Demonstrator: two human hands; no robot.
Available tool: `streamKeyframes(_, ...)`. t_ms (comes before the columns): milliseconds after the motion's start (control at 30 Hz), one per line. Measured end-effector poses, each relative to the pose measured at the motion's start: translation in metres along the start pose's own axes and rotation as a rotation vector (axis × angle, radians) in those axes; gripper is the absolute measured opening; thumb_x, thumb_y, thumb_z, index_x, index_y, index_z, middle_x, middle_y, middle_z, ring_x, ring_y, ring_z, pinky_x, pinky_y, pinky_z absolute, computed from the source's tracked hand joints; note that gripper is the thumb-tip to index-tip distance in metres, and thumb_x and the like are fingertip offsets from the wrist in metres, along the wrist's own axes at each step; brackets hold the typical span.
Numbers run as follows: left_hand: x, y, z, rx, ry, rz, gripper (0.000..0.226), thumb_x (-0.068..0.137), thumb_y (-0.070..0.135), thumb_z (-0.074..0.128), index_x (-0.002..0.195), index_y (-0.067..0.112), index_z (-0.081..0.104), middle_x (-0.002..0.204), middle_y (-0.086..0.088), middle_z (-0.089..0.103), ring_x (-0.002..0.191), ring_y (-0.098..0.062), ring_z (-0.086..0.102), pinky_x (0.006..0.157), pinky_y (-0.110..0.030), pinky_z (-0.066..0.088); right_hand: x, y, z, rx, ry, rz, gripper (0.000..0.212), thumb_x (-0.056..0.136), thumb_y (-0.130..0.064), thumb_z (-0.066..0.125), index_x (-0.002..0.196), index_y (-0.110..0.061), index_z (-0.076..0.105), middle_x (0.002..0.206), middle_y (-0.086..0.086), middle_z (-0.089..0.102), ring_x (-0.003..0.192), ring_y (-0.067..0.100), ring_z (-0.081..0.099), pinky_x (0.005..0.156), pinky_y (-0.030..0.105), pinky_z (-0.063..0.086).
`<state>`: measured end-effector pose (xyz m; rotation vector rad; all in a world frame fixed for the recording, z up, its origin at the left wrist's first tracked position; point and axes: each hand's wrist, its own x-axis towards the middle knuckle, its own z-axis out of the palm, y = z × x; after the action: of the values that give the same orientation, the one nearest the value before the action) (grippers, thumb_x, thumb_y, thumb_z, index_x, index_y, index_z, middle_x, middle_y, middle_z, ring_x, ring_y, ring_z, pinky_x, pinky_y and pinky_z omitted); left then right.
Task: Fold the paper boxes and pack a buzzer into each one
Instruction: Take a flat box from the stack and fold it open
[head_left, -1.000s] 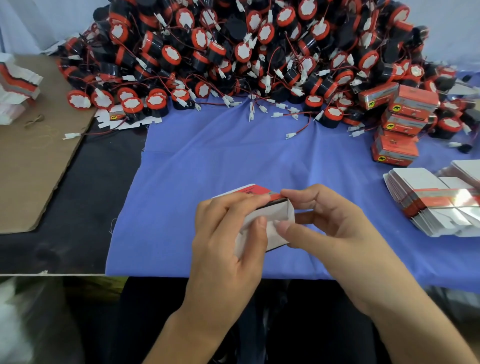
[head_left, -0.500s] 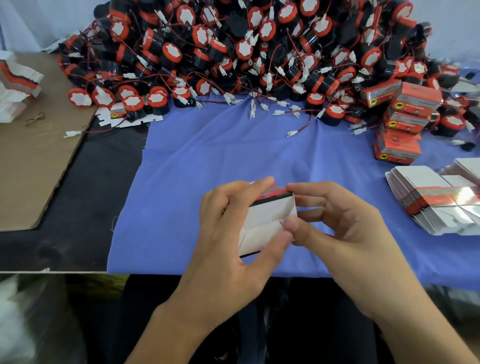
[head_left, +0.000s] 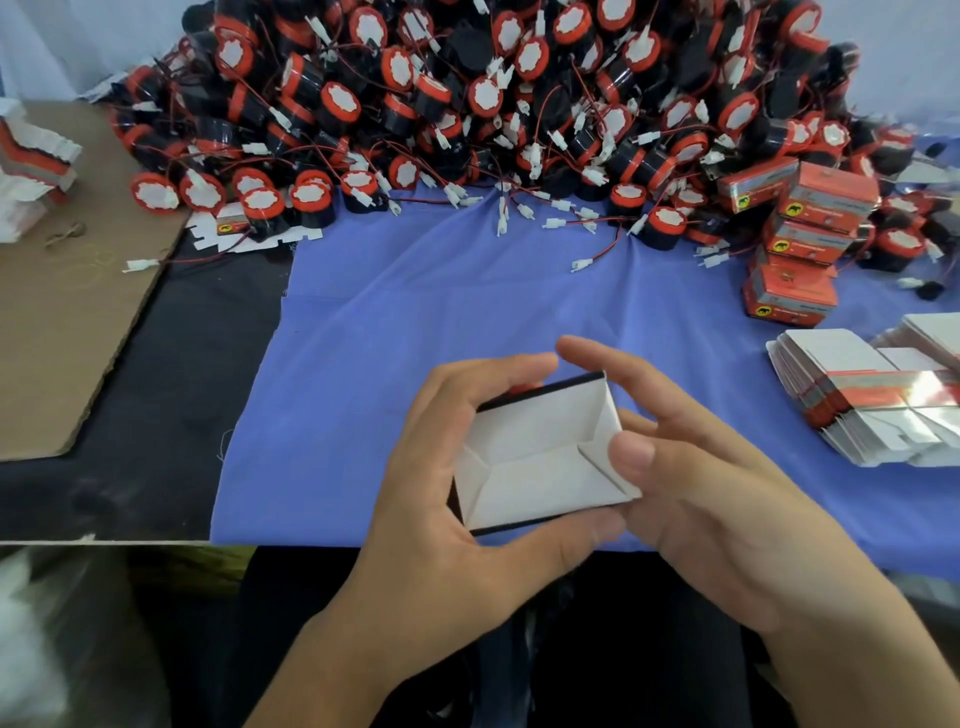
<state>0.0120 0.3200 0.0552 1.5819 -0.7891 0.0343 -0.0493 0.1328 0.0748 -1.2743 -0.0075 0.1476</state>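
Left hand (head_left: 431, 493) and right hand (head_left: 701, 493) both grip the half-folded paper box (head_left: 540, 457), nearer than the buzzer pile (head_left: 519, 104); uneven thumb pressure could let its flaps spring open

Even, soft daylight, with faint shadows only. Glare streaks the foil band on the flat box stack (head_left: 883, 395). Edges bend outward; the lower-left corner blurs.

Left hand (head_left: 436, 499) and right hand (head_left: 727, 499) face each other, fingers (head_left: 498, 370) curled inward.
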Motion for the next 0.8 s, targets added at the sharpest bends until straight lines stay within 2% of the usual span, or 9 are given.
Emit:
streamKeyframes(67, 0.000, 0.003, 0.001, -0.058, -0.037, -0.014, 0.066, 0.079, 0.035, 0.087, 0.136, 0.037, 0.055, 0.133, -0.001, 0.059, 0.126, -0.026, 0.060, 0.091, -0.024, 0.056, 0.000, 0.002, 0.002, -0.021, 0.037, -0.017, 0.063, 0.078, -0.034, 0.081, 0.137, -0.028, 0.059, 0.126, 0.026, 0.064, 0.107, 0.038, 0.068, 0.085, 0.038, 0.057)
streamKeyframes(200, 0.001, 0.003, 0.005, -0.060, -0.053, 0.013, 0.056, 0.087, 0.025, 0.081, 0.136, 0.032, 0.056, 0.133, 0.000, 0.058, 0.126, -0.029, 0.060, 0.094, -0.028, 0.055, 0.002, 0.008, 0.011, -0.109, 0.144, -0.065, 0.044, 0.079, -0.027, 0.058, 0.123, -0.028, 0.063, 0.109, 0.017, 0.071, 0.096, 0.028, 0.068, 0.081, 0.032, 0.057)
streamKeyframes(267, 0.002, 0.001, 0.006, -0.018, -0.044, 0.040, 0.054, 0.088, 0.025, 0.079, 0.136, 0.030, 0.056, 0.133, 0.003, 0.055, 0.126, -0.027, 0.059, 0.093, -0.026, 0.053, 0.001, 0.009, 0.014, -0.099, 0.154, -0.081, 0.045, 0.081, -0.028, 0.055, 0.125, -0.033, 0.063, 0.109, 0.011, 0.073, 0.097, 0.022, 0.069, 0.081, 0.028, 0.057)
streamKeyframes(367, 0.000, 0.001, 0.003, 0.004, -0.041, 0.040, 0.056, 0.090, 0.032, 0.075, 0.141, 0.035, 0.052, 0.138, 0.007, 0.051, 0.133, -0.026, 0.053, 0.097, -0.023, 0.051, -0.001, 0.006, 0.016, -0.057, 0.127, -0.095, 0.051, 0.085, -0.028, 0.062, 0.135, -0.038, 0.061, 0.117, 0.019, 0.070, 0.104, 0.026, 0.070, 0.086, 0.029, 0.057)
streamKeyframes(467, -0.001, -0.002, 0.001, -0.082, -0.018, -0.088, 0.075, 0.085, 0.053, 0.075, 0.150, 0.049, 0.038, 0.155, 0.016, 0.040, 0.148, -0.010, 0.037, 0.108, -0.012, 0.039, -0.004, 0.001, 0.012, -0.022, 0.099, -0.136, 0.074, 0.079, -0.026, 0.084, 0.145, -0.037, 0.052, 0.124, 0.026, 0.066, 0.113, 0.040, 0.067, 0.095, 0.040, 0.057)
streamKeyframes(533, 0.001, -0.005, -0.002, -0.279, -0.018, -0.318, 0.088, 0.069, 0.065, 0.084, 0.144, 0.063, 0.038, 0.153, 0.020, 0.043, 0.144, 0.001, 0.041, 0.107, -0.015, 0.043, -0.004, -0.001, 0.010, -0.023, 0.098, -0.164, 0.090, 0.073, -0.019, 0.090, 0.147, -0.045, 0.047, 0.124, 0.022, 0.067, 0.115, 0.039, 0.067, 0.098, 0.042, 0.056)
streamKeyframes(567, 0.002, -0.008, -0.004, -0.365, -0.032, -0.415, 0.089, 0.062, 0.063, 0.088, 0.139, 0.065, 0.044, 0.149, 0.017, 0.050, 0.139, 0.001, 0.048, 0.105, -0.019, 0.049, -0.004, -0.001, 0.009, -0.031, 0.107, -0.175, 0.097, 0.070, -0.011, 0.089, 0.146, -0.050, 0.045, 0.122, 0.019, 0.069, 0.112, 0.036, 0.069, 0.095, 0.039, 0.057)
streamKeyframes(667, 0.003, -0.015, -0.004, -0.400, -0.061, -0.472, 0.070, 0.066, 0.047, 0.086, 0.130, 0.056, 0.059, 0.132, 0.011, 0.066, 0.127, -0.009, 0.063, 0.104, -0.032, 0.054, -0.003, 0.000, 0.014, -0.086, 0.139, -0.216, 0.113, 0.066, -0.006, 0.091, 0.146, -0.062, 0.035, 0.112, 0.016, 0.073, 0.098, 0.030, 0.075, 0.083, 0.034, 0.059)
streamKeyframes(800, 0.002, -0.015, 0.000, -0.404, -0.067, -0.456, 0.052, 0.078, 0.051, 0.082, 0.126, 0.041, 0.066, 0.128, 0.005, 0.070, 0.123, -0.018, 0.066, 0.103, -0.043, 0.055, 0.000, 0.007, 0.025, -0.239, 0.245, -0.333, 0.129, 0.071, -0.006, 0.090, 0.148, -0.070, 0.008, 0.106, 0.014, 0.075, 0.083, 0.027, 0.076, 0.074, 0.032, 0.060)
